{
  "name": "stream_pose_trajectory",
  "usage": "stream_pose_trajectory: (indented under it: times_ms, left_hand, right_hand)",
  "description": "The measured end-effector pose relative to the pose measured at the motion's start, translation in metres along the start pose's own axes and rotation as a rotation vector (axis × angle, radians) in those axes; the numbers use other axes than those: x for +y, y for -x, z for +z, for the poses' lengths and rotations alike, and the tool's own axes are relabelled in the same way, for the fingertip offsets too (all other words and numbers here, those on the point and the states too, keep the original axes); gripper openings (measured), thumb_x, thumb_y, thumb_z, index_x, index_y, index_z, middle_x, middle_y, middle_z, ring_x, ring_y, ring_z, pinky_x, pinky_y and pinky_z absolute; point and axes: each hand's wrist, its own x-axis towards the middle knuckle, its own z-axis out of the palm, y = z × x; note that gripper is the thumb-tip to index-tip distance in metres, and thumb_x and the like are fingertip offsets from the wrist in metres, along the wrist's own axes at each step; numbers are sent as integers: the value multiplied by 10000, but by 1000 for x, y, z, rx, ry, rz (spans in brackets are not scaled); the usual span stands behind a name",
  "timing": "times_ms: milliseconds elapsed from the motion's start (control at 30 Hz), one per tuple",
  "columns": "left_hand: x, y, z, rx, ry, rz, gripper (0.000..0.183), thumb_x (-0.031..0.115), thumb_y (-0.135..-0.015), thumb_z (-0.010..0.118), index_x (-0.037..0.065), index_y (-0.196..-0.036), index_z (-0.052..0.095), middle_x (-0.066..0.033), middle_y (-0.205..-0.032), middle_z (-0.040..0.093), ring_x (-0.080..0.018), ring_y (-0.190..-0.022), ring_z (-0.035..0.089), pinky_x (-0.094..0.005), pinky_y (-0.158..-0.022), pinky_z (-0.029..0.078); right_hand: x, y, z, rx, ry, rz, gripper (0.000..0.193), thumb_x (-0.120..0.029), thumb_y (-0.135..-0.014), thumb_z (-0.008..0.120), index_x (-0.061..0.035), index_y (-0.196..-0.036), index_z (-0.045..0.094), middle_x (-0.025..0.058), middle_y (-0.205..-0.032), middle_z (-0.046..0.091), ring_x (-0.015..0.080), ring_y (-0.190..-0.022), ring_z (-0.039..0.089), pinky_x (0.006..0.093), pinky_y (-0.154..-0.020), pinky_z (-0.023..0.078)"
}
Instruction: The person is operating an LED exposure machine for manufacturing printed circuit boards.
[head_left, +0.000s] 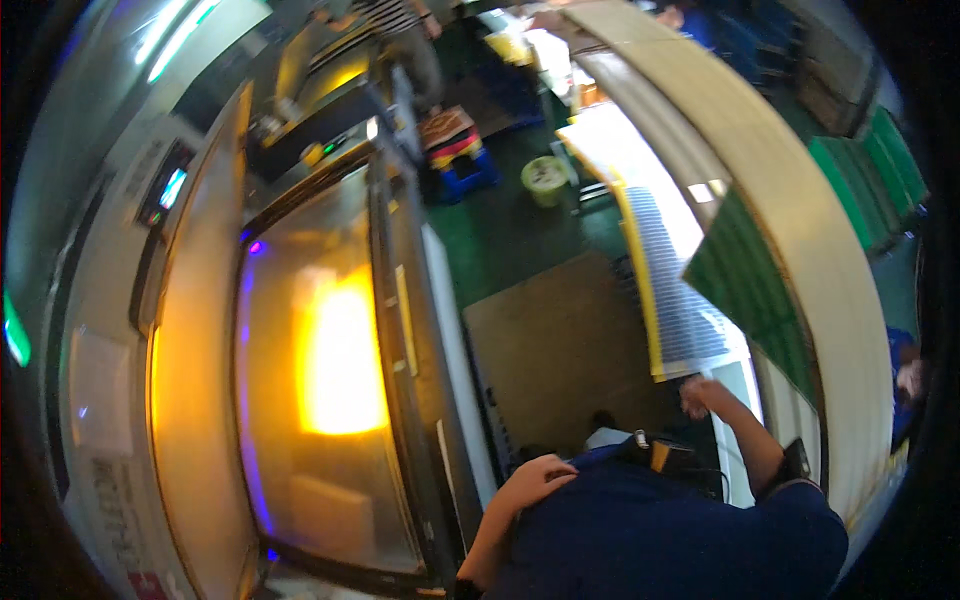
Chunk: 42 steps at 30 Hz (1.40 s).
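My left hand [541,480] lies against the front of my dark blue shirt [640,530], its fingers stretched out and nothing in them. Beside the near corner of a lined sheet with a yellow edge [682,290] is my right hand [697,396]. It is smeared and small in the picture, so I cannot make out its fingers or whether it touches the sheet. The sheet rests on a brightly lit table. To my left is a machine with a raised lid [195,350] and a glass bed [320,500], which glows strongly yellow.
A brown mat [560,340] covers the floor ahead. Beyond it are a pale green bucket [545,181] and a blue stool [467,178] with coloured items stacked on it. A long cream panel [790,190] curves along the right. Another person in a striped top [385,18] stands at the far left.
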Motion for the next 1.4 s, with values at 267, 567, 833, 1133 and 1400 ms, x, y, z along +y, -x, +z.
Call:
stream_pose_trajectory:
  times_ms: [267, 567, 833, 1133, 1400]
  left_hand:
    - [36, -36, 29, -16, -47, 40, 214, 254, -883, 618, 67, -968, 678, -96, -902, 622, -251, -855, 604, -345, -760, 484]
    - [60, -64, 20, -118, -95, 1, 218, 267, -847, 636, 81, -947, 690, -90, -864, 629, -229, -792, 611, -330, -709, 486]
    - [68, -76, 14, -283, -352, 68, 317, 326, -878, 619, 52, -1032, 655, -111, -958, 616, -275, -887, 612, -357, -771, 495]
    - [36, -17, 11, -212, -173, 104, 249, 199, -869, 603, 30, -1048, 567, -157, -944, 573, -328, -911, 589, -402, -781, 482]
    - [30, 85, -2, 126, 45, 74, 204, 125, -834, 582, 1, -988, 533, -163, -909, 553, -350, -870, 566, -409, -754, 462]
  right_hand:
    - [125, 22, -29, -406, 247, -75, 165, -140, -873, 554, -55, -924, 686, 42, -777, 638, 143, -743, 578, 306, -680, 473]
    - [220, 97, -8, -125, -563, 776, 118, -161, -785, 655, -80, -867, 630, -22, -756, 612, 106, -696, 562, 318, -592, 449]
    - [231, 154, -11, -510, -649, 478, 446, -143, -793, 722, -30, -1189, 550, 68, -1048, 648, 186, -944, 605, 348, -883, 458]
    - [89, 167, 7, -399, -127, 250, 649, -273, -748, 792, 78, -1199, 484, 142, -1001, 650, 194, -961, 606, 358, -830, 468]
    - [-3, 111, 17, -596, 125, 218, 574, -208, -552, 895, 23, -982, 594, 84, -892, 656, 203, -840, 618, 364, -760, 505]
